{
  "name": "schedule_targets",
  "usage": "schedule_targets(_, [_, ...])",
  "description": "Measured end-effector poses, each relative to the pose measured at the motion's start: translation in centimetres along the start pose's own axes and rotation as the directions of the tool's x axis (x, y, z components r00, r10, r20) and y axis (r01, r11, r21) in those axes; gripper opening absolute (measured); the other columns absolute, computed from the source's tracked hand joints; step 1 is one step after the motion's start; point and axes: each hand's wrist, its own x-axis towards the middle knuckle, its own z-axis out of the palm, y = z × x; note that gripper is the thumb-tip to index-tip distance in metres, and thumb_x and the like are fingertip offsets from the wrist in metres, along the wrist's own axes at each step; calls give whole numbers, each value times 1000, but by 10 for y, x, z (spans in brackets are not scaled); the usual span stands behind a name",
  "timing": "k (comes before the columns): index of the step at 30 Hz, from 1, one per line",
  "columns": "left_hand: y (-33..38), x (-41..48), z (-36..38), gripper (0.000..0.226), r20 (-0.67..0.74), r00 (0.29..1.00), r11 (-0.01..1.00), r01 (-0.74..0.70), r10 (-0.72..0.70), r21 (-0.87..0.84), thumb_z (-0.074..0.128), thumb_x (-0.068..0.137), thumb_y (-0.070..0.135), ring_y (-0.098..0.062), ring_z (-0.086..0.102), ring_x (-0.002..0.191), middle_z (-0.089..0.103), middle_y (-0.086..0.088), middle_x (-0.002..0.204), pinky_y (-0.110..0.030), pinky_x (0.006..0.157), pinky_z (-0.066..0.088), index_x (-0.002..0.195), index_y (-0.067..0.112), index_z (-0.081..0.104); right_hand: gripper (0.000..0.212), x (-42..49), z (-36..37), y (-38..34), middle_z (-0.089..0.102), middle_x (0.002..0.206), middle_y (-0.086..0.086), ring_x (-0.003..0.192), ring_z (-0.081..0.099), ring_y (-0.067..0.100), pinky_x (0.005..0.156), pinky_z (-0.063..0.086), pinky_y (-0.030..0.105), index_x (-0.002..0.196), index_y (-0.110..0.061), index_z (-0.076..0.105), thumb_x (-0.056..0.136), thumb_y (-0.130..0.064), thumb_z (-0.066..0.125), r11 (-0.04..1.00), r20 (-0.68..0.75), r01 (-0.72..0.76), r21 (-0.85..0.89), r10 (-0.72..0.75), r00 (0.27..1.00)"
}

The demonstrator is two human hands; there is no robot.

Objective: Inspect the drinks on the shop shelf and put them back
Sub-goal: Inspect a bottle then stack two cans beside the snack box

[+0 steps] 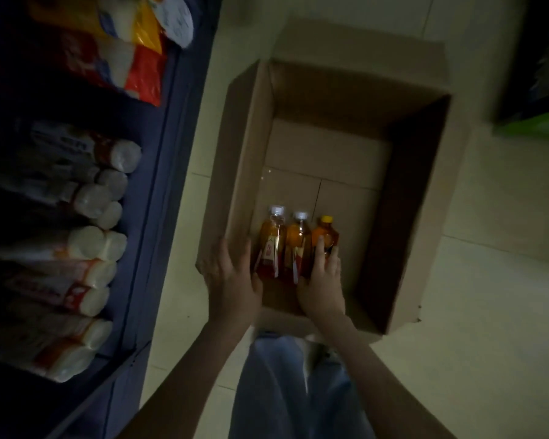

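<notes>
Box (409, 185): three bottles (295, 245), near-left; left hand (232, 280) spread on wall, right hand (322, 286) over yellow-capped bottle (325, 232), grip unclear. Risk: lifting jostles neighbours.

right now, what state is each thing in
cardboard box, open, flaps folded out
white-capped bottles, upright, capped, in box
yellow-capped bottle, upright, capped, in box
left hand, open, on the box's left wall
right hand, fingers on yellow-capped bottle, grip unclear
shelf bottles, capped, in rows
</notes>
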Motion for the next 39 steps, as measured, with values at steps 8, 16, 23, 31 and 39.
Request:
schedule_targets(8, [52,-115,-253,59,-194,981,973,-20,-25,-229,48,98,28,-27,28,141,19,-11,158,-36,111,30,152,18,25,84,-197,-179,-166,4,162,7,146,17,28,107,38,38,153,-29,-4,94,-18,54,895,-206,426,-136,-446,871])
schedule_targets(16, [23,-302,-484,55,-636,767,929,-166,-90,-332,47,100,29,-23,34,138,31,-5,152,-32,100,39,150,15,29,62,-417,-290,-334,28,152,4,133,40,23,94,43,32,152,-19,19,98,-19,49,506,-221,821,-266,-861,459])
schedule_targets(23, [-62,-499,-598,50,-939,294,964,-144,-176,-225,52,97,29,-21,51,124,49,-4,140,-30,87,47,144,18,41,63,-614,-289,-436,35,145,-2,93,51,5,64,37,12,152,-30,15,99,-24,49,-4,-104,966,-259,-994,-32])
schedule_targets(31, [-156,-710,-649,53,-970,-239,972,212,-53,-106,40,94,39,-21,53,121,53,-7,135,-33,94,48,139,12,49,66,-823,-228,-499,34,139,-16,124,36,0,89,28,-2,146,-43,13,96,-23,52,-574,-178,802,-165,-782,-597])
schedule_targets(39, [-222,-791,-690,51,-881,-450,775,605,146,-181,51,92,30,-39,37,135,45,-24,143,-54,112,29,138,7,50,69,-939,-187,-559,37,139,-7,129,39,12,93,28,10,153,-30,12,97,-23,53,-686,-285,708,-167,-654,-701])
